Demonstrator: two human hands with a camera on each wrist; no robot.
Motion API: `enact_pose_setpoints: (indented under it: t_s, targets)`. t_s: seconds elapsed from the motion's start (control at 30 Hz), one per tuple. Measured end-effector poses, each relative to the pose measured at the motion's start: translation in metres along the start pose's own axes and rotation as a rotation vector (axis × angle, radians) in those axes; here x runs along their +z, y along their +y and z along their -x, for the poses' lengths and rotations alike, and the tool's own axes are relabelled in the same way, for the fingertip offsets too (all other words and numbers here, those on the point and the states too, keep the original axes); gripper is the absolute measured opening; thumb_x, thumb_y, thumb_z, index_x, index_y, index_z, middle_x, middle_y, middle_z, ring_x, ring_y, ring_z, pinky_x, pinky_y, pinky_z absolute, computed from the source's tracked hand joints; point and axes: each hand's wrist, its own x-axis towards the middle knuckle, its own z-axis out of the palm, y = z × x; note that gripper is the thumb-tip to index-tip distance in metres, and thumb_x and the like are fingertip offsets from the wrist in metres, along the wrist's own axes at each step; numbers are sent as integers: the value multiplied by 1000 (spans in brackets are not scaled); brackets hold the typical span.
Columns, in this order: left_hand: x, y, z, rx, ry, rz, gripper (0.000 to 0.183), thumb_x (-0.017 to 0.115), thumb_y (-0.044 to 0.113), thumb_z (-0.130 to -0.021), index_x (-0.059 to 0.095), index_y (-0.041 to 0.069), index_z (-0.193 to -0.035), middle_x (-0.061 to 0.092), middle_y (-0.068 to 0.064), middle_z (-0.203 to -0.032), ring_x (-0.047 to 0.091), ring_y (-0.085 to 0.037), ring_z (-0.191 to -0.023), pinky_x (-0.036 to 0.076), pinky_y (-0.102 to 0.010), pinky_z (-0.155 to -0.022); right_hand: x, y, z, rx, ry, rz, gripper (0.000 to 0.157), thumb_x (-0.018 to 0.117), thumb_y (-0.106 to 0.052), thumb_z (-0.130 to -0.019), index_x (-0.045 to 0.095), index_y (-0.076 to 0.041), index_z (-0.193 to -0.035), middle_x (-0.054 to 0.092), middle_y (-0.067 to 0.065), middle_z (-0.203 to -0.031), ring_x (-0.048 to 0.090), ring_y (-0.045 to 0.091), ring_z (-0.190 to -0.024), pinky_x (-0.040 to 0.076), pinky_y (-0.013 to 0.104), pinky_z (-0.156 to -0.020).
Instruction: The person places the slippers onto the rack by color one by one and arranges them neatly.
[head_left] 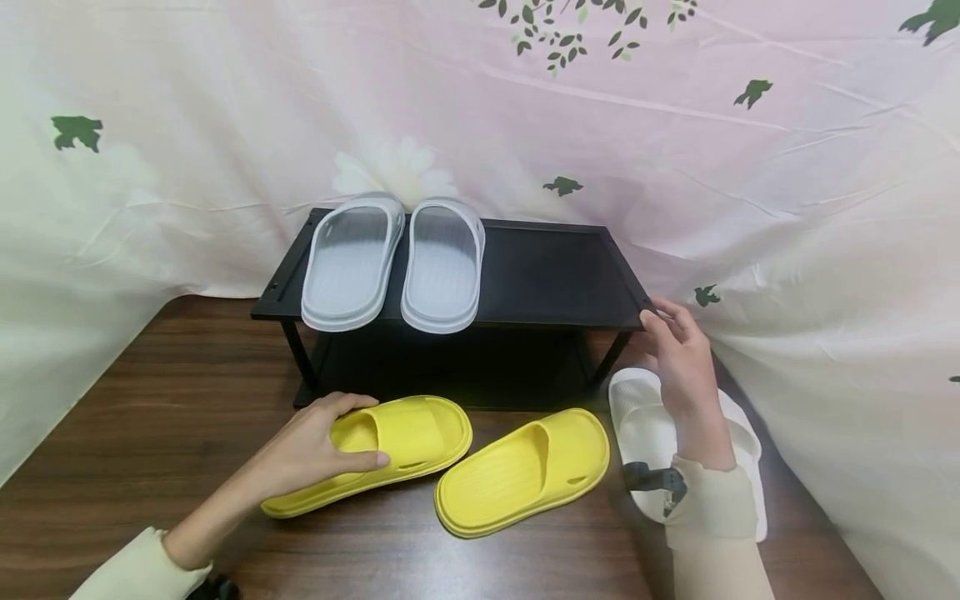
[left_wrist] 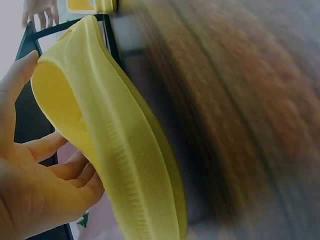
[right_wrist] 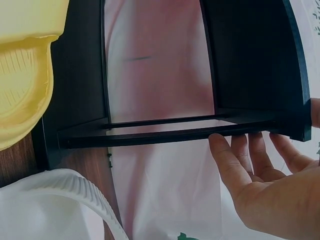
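Note:
My left hand (head_left: 318, 446) holds the left yellow slipper (head_left: 412, 433) across its strap opening, thumb on the near side and fingers on the far side. In the left wrist view the thumb touches the edge of the strap (left_wrist: 75, 55), while the fingers bend against the other side. Beside it on the floor lies a second yellow slipper (head_left: 558, 458). My right hand (head_left: 686, 375) grips the front right corner of a black two-tier shoe rack (head_left: 555, 271). Its fingers lie along the end of the upper board in the right wrist view.
Two light grey slippers (head_left: 442, 267) stand side by side on the rack's upper board, at the left. White slippers (head_left: 645, 417) lie on the brown wood-grain floor (head_left: 187, 400), partly hidden under my right forearm. A printed cloth (head_left: 480, 108) hangs behind and at both sides.

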Motion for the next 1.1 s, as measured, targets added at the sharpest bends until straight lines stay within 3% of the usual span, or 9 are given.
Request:
enact_pose_setpoints:
  t_s: [0.33,0.57,1.1]
  targets:
    - [6,16,-9,33,23,39,79,83,61,-74,64,13,-133,62,-6,-129,58,-28,-116,49,-51,-92,0,-1,-2,9,2,3,50,63,-27,-102,48,-15,-148,54,-1,-124,62,19,-104,54,20,-75]
    - [10,27,-15,32,9,88,76,82,58,-77,63,13,-134,62,-4,-128,58,-25,-113,49,-46,-91,0,-2,-2,17,4,-4,48,63,-27,-102,50,-16,-147,54,-1,-124,61,18,-104,54,21,-78]
    - [16,44,-22,44,-15,137,71,82,58,-78,64,16,-132,62,-2,-129,57,-26,-117,50,-47,-94,0,0,-1,10,1,-4,49,63,-27,-102,49,-16,-148,55,-1,-123,62,18,-104,55,23,-80]
